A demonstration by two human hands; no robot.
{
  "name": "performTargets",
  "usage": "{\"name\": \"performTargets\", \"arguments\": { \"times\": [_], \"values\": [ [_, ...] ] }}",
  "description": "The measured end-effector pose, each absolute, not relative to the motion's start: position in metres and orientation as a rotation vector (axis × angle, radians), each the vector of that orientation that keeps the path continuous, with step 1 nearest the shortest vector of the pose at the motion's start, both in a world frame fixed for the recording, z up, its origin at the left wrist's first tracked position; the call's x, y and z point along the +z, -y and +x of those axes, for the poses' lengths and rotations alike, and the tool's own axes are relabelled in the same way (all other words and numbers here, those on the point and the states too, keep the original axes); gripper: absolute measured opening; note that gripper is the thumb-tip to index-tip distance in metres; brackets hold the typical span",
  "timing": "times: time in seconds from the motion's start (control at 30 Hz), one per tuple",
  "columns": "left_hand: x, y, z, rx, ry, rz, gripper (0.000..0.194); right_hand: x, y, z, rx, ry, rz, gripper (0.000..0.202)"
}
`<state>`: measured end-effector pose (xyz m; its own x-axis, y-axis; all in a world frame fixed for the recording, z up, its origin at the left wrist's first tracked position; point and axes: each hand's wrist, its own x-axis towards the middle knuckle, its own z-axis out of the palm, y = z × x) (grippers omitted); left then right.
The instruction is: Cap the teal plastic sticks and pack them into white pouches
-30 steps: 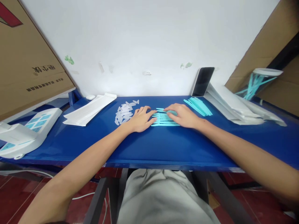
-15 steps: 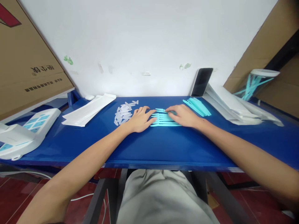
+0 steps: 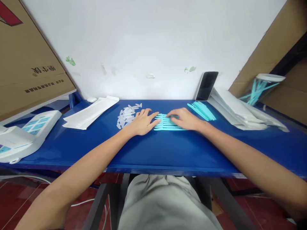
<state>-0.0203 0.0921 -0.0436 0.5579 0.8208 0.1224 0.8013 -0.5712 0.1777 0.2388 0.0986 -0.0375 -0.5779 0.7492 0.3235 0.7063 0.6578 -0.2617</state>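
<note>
Several thin turquoise plastic sticks [image 3: 165, 125] lie side by side in a row on the blue table, roughly parallel. At their left ends rests my left hand [image 3: 143, 123], fingers spread, with thumb and index fingertip at the stick tips. My right hand [image 3: 183, 118] lies over the right part of the row. Its index finger and thumb are bent and apart, touching the upper sticks, and its other fingers are hidden. Just beyond my left hand is a loose pile of small translucent caps [image 3: 126, 116]. Another bundle of turquoise sticks [image 3: 202, 111] lies behind my right hand.
White flat pouches [image 3: 91, 113] lie left, near a white device with blue panels [image 3: 35, 131]. A phone [image 3: 207, 85] leans on the wall beside stacked white bags [image 3: 240, 111]. A clear container with turquoise sticks [image 3: 259, 89] stands far right. A cardboard box [image 3: 31, 64] flanks the left.
My right hand has shifted slightly left, and the far sticks now lie straighter and closer to the others. My left hand has barely moved.
</note>
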Motion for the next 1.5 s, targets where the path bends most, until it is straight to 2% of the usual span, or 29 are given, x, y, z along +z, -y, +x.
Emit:
{"name": "performTargets", "arguments": {
  "times": [0.17, 0.37, 0.53, 0.8, 1.07, 1.27, 1.5],
  "values": [
    [-0.045, -0.092, -0.021, 0.258, -1.418, 2.663, 0.079, -0.035, -0.098, 0.241, 0.064, 2.367, -1.186, 0.039],
    [-0.043, -0.091, -0.022, 0.268, -1.416, 2.647, 0.081, -0.03, -0.103, 0.267, -0.226, 2.299, -1.792, 0.048],
    [-0.041, -0.088, -0.021, 0.285, -1.483, 2.605, 0.081, -0.029, -0.103, 0.284, -0.172, 2.298, -2.156, 0.059],
    [-0.041, -0.088, -0.021, 0.327, -1.489, 2.612, 0.076, -0.035, -0.11, 0.284, -0.1, 2.298, -1.978, 0.054],
    [-0.041, -0.088, -0.02, 0.314, -1.484, 2.629, 0.074, -0.036, -0.11, 0.278, 0.118, 2.375, -1.564, 0.054],
    [-0.043, -0.088, -0.02, 0.321, -1.465, 2.622, 0.077, -0.029, -0.107, 0.281, -0.005, 2.329, -1.472, 0.051],
    [-0.042, -0.087, -0.02, 0.327, -1.469, 2.628, 0.077, -0.032, -0.099, 0.273, 0.222, 2.369, -1.698, 0.075]
  ]
}}
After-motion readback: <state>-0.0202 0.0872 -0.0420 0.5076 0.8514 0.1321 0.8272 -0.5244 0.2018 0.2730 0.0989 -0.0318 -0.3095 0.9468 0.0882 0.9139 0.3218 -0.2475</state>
